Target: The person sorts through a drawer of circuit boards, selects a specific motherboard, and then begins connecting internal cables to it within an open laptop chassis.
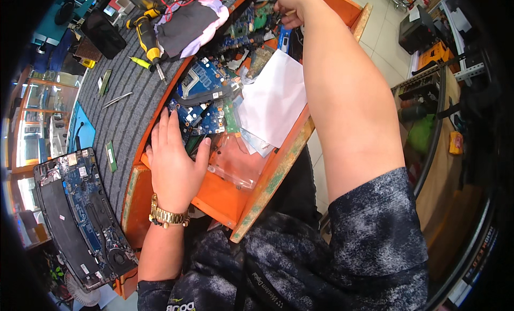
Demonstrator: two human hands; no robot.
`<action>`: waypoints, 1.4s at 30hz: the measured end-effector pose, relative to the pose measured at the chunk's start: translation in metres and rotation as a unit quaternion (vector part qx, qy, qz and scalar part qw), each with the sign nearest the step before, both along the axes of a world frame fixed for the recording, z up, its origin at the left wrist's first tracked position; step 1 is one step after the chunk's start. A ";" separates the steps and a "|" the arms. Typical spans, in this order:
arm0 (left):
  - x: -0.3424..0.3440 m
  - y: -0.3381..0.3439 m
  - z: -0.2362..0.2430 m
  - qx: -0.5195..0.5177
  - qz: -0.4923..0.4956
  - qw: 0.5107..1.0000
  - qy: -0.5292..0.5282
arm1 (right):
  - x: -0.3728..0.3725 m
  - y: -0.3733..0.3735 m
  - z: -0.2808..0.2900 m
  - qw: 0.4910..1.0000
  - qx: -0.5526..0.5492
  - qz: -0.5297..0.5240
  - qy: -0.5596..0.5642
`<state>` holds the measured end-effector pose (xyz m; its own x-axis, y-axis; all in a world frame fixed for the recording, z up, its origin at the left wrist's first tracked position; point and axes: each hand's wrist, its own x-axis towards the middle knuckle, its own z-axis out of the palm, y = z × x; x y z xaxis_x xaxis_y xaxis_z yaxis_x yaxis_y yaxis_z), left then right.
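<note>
An orange wooden drawer (214,191) is pulled out, full of loose electronic parts. My left hand (174,160) lies with fingers stretched out at its near left side, fingertips beside a blue circuit board (206,78) and thumb over the contents. A black cooling pipe (206,97) lies across the blue boards. My right hand (292,10) reaches into the far end, fingers loosely bent and apart, with nothing seen in them. Close to it are a blue stick-shaped part (284,39) and several green boards (262,17). White paper (276,99) covers the drawer's right middle.
On the grey striped mat (120,123) lie a yellow-black electric screwdriver (145,39), tweezers (118,99), memory modules (111,156) and a dark cloth (190,24). An opened laptop base (83,217) juts over the bench's near left edge. Shelving (455,38) stands at right.
</note>
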<state>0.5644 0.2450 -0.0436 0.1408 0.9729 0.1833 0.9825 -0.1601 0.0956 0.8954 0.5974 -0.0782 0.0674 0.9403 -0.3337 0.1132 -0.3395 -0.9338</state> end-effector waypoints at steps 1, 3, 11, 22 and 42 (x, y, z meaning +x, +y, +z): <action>0.000 0.000 0.000 0.003 0.000 1.000 -0.001 | 0.001 -0.001 0.000 0.999 -0.006 -0.007 -0.033; 0.000 -0.001 0.001 -0.003 0.000 1.000 0.007 | 0.004 -0.002 0.001 0.993 -0.016 -0.027 -0.111; 0.000 -0.002 0.003 -0.015 0.015 1.000 0.009 | -0.003 -0.022 0.021 0.976 -0.076 -0.011 -0.202; 0.001 -0.001 0.003 -0.012 0.007 1.000 0.001 | -0.027 -0.030 0.012 0.964 -0.152 0.142 -0.168; 0.004 0.000 0.004 -0.015 0.001 1.000 -0.009 | -0.059 -0.036 0.015 0.935 -0.199 0.165 -0.242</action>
